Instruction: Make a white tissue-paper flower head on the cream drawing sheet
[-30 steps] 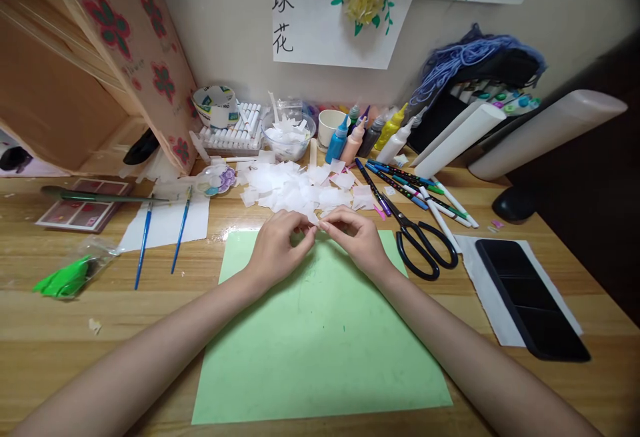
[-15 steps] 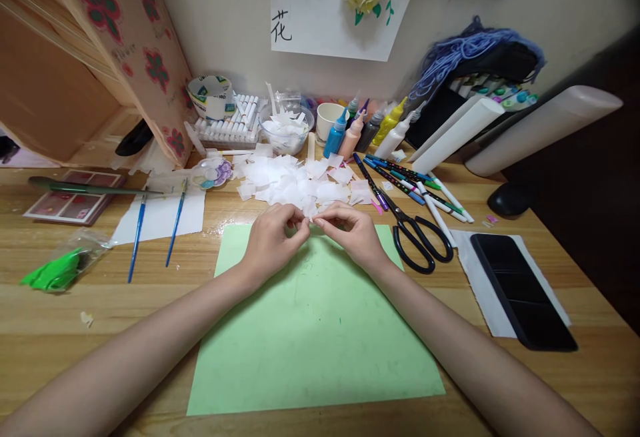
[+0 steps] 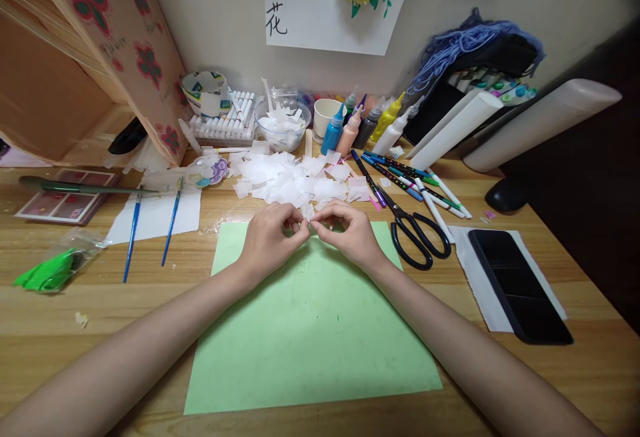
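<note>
My left hand (image 3: 273,240) and my right hand (image 3: 347,233) meet fingertip to fingertip over the far edge of a light green paper sheet (image 3: 310,337). Both pinch a small white tissue piece (image 3: 306,218) between thumbs and forefingers. Just beyond them a heap of white tissue squares (image 3: 290,180) lies spread on the wooden desk. Most of the pinched piece is hidden by my fingers.
Black scissors (image 3: 417,237) and several coloured markers (image 3: 410,180) lie right of my hands; a black phone (image 3: 520,283) rests on white paper. Two blue brushes (image 3: 150,223), a green bag (image 3: 47,270) and a palette (image 3: 65,200) are at left. Paint bottles (image 3: 350,130) and a bowl (image 3: 283,127) stand by the wall.
My hands stay pinched together on the tissue piece, with only small finger movements. The view has tilted slightly, so everything sits a little higher and to the left.
</note>
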`<act>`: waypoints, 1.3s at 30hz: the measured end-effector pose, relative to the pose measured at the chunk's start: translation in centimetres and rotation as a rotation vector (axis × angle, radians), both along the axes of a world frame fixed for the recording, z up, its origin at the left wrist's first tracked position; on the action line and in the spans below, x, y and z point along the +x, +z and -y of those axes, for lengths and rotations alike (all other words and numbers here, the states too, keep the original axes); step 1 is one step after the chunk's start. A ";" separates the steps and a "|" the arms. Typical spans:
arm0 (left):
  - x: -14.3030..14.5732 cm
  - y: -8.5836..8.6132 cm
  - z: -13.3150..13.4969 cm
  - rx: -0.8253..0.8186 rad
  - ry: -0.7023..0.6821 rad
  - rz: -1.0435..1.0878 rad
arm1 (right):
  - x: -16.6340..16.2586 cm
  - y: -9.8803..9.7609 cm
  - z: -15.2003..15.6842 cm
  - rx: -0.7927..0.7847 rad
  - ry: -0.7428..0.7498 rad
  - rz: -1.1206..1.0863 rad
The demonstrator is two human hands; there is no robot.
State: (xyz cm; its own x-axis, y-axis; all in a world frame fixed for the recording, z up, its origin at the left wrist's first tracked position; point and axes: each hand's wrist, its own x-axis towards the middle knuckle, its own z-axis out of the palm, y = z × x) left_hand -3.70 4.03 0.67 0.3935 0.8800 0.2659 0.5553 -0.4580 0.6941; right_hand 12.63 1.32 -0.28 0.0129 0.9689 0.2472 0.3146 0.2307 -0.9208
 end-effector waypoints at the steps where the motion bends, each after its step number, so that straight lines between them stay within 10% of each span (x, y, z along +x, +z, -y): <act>1: 0.0 0.0 0.0 0.000 0.000 -0.001 | 0.0 0.0 0.0 0.002 -0.001 0.002; 39: 0.2 0.1 0.0 -0.015 -0.006 -0.021 | 0.1 -0.2 -0.1 -0.039 -0.017 0.005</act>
